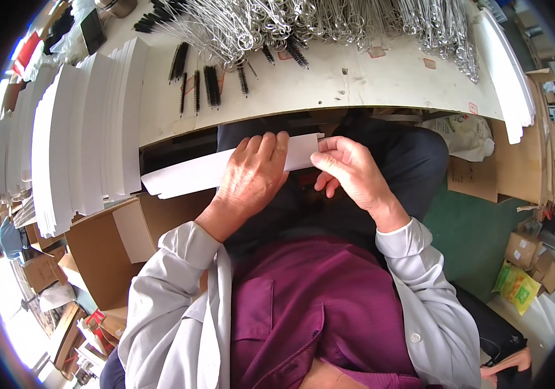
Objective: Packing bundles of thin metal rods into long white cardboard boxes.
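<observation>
Both hands grip one long white paper strip [193, 174] over the lap, just below the edge of the surface [368, 81]. The left hand [251, 178] lies closed across its middle, fingers curled over the top edge; the right hand [349, 172] pinches its right end. The strip is flat, plain and narrow, its free left end cut slanted. Stacks of similar white sheets [76, 136] stand on the left, with black brushes [209, 84] and wire pieces [316, 23] beyond.

Clad in light grey button-up overshirt, cuffs reaching wrists, open over magenta collared shirt with chest pocket; dark trousers; bare left hand [251, 178], right hand [353, 175].
</observation>
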Demonstrator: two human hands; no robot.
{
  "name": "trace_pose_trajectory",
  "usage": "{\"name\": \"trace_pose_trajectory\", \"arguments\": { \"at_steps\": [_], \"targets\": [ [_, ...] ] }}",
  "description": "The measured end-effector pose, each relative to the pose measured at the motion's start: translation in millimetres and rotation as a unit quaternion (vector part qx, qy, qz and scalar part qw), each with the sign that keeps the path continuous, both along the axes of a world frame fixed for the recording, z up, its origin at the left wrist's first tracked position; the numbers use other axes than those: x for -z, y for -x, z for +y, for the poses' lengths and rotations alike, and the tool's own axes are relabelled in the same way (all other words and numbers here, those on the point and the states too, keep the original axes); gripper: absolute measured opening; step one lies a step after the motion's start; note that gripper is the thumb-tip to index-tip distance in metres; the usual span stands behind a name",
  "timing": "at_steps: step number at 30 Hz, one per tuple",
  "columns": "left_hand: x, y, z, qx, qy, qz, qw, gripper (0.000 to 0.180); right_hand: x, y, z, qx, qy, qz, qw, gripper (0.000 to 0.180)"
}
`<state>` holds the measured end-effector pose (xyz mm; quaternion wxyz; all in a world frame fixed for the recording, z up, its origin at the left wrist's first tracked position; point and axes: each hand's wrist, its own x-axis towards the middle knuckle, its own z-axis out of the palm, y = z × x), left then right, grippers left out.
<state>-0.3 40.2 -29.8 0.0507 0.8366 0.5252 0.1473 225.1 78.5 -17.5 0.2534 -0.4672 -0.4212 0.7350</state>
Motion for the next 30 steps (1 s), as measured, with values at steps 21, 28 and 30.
{"name": "trace_pose_trajectory", "arguments": {
  "at_steps": [21, 28, 30],
  "targets": [
    [-16.3, -4.5, 19.1, 0.019, 0.033, -0.059, 0.998, 0.061, -10.9, 10.0, 14.1, -0.2, -0.618, -0.322, 0.689, 0.062],
    [-24.8, -6.1, 17.5, 0.019, 0.052, -0.078, 0.995, 0.06, -12.8, -0.3, 28.6, -0.24, -0.63, -0.302, 0.674, 0.061],
    [-29.6, 0.8, 15.2, 0.01, 0.045, -0.07, 0.996, 0.061, -14.4, -6.2, 30.3, -0.246, -0.637, -0.317, 0.658, 0.061]
  ]
}}
